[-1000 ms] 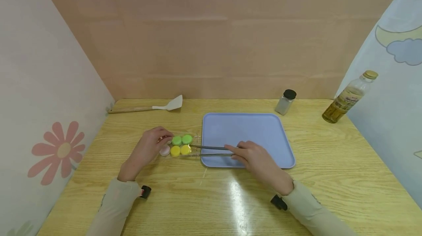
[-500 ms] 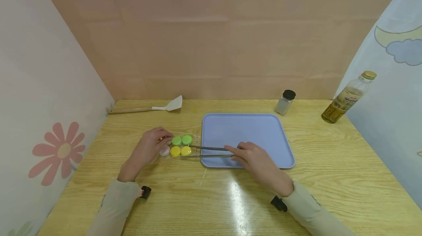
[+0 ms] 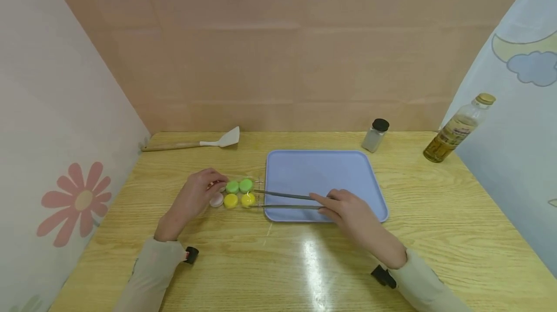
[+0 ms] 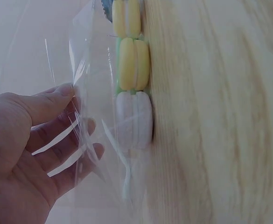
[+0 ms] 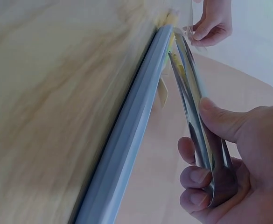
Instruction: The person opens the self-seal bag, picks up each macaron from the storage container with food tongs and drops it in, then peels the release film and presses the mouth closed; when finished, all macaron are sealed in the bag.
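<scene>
My left hand (image 3: 203, 187) pinches the edge of a clear plastic bag (image 4: 87, 60) at its left end. In and around the bag lie macarons: two green (image 3: 232, 186), a yellow macaron (image 3: 230, 200) and a second yellow macaron (image 3: 248, 200) at the right. A pale macaron (image 4: 134, 120) sits nearest the left hand, which partly covers another behind it. My right hand (image 3: 348, 210) grips metal tongs (image 3: 287, 206), thumb on one arm and fingers round the other. Their arms are spread, with the tips at the right yellow macaron by the bag's mouth.
A blue tray (image 3: 322, 171) lies right of the bag, under the tongs. Behind stand a black-capped spice jar (image 3: 375, 136) and a leaning-looking oil bottle (image 3: 457, 130). A wooden-handled spatula (image 3: 183, 145) rests at the back left of the wooden table (image 3: 243, 263).
My right hand has moved right and drawn the tongs back a little. The right yellow macaron has shifted slightly right, away from the other yellow one. My left hand stays at the bag.
</scene>
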Demonstrator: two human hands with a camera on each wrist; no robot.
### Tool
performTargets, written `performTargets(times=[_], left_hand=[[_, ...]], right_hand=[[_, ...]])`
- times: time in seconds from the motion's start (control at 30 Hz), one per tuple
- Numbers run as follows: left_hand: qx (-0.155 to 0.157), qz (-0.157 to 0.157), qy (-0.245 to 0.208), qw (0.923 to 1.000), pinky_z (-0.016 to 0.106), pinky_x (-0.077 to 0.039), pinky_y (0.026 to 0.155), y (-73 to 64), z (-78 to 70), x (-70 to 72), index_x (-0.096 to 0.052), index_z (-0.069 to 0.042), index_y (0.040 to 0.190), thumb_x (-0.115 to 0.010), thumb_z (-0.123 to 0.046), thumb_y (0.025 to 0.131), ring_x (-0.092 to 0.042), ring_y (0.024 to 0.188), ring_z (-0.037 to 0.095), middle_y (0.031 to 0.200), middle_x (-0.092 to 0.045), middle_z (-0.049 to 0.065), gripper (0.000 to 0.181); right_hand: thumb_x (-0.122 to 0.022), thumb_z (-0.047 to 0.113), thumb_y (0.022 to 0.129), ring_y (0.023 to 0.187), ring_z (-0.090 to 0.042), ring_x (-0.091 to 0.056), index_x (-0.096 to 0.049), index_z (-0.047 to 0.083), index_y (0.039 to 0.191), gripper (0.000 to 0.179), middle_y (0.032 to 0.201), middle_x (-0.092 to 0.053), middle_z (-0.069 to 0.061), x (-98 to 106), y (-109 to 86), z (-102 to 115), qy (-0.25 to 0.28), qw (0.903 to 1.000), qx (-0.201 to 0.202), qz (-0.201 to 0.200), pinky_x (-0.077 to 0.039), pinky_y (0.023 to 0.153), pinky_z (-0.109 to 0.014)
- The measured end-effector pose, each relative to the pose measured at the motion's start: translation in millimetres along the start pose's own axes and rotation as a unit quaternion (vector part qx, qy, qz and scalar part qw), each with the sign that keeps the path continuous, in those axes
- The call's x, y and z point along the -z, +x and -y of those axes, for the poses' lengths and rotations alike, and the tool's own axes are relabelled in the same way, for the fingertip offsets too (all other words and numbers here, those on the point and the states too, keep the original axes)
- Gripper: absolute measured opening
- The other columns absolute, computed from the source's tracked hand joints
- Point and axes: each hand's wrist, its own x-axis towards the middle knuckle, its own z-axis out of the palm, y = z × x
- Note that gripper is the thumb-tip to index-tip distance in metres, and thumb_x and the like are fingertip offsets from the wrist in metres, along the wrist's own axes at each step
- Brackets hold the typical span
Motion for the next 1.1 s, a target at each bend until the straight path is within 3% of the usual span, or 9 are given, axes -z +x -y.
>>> performTargets(times=[0.2, 0.47, 0.83, 1.1], left_hand=[[0.010, 0.004, 0.007, 0.9999, 0.034, -0.054, 0.070, -0.4, -0.8, -1.5, -0.077, -0.003, 0.105, -0.070, -0.004, 0.096, -0.064, 0.084, 0.015, 0.099, -0.069, 0.003, 0.012], [0.009, 0.004, 0.005, 0.9999, 0.035, -0.054, 0.071, -1.0, -1.5, -0.2, -0.077, -0.003, 0.105, -0.069, -0.004, 0.096, -0.064, 0.087, 0.017, 0.100, -0.069, 0.004, 0.012], [0.007, 0.004, 0.002, 1.0000, 0.035, -0.054, 0.071, 0.1, -1.3, 0.5, -0.077, -0.003, 0.106, -0.069, -0.005, 0.096, -0.064, 0.087, 0.017, 0.100, -0.069, 0.004, 0.012], [0.009, 0.006, 0.007, 0.9999, 0.037, -0.055, 0.073, -0.2, -0.9, -0.4, -0.077, -0.003, 0.105, -0.070, -0.004, 0.096, -0.065, 0.088, 0.019, 0.100, -0.069, 0.004, 0.012]], right_hand=[[-0.079, 0.007, 0.086, 0.069, -0.003, -0.042, -0.068, 0.014, 0.134, 0.050, 0.086, -0.057, 0.011, 10, -11.8, -4, 0.006, 0.9998, 0.005, -0.015, -0.042, 0.061, -0.022], [-0.079, 0.004, 0.082, 0.070, -0.003, -0.043, -0.068, 0.012, 0.133, 0.053, 0.089, -0.060, 0.009, 35, -34.4, -17, -0.026, 0.9982, -0.001, -0.055, -0.040, 0.059, -0.022], [-0.081, 0.000, 0.080, 0.062, 0.000, -0.036, -0.069, 0.015, 0.133, 0.056, 0.083, -0.056, 0.012, 71, -87.2, -37, -0.070, 0.9874, -0.124, -0.068, -0.033, 0.051, -0.021], [-0.074, 0.005, 0.092, 0.056, -0.001, -0.033, -0.067, 0.013, 0.135, 0.044, 0.082, -0.060, 0.003, 93, -123.4, -56, -0.108, 0.9694, -0.208, -0.074, -0.029, 0.045, -0.024]])
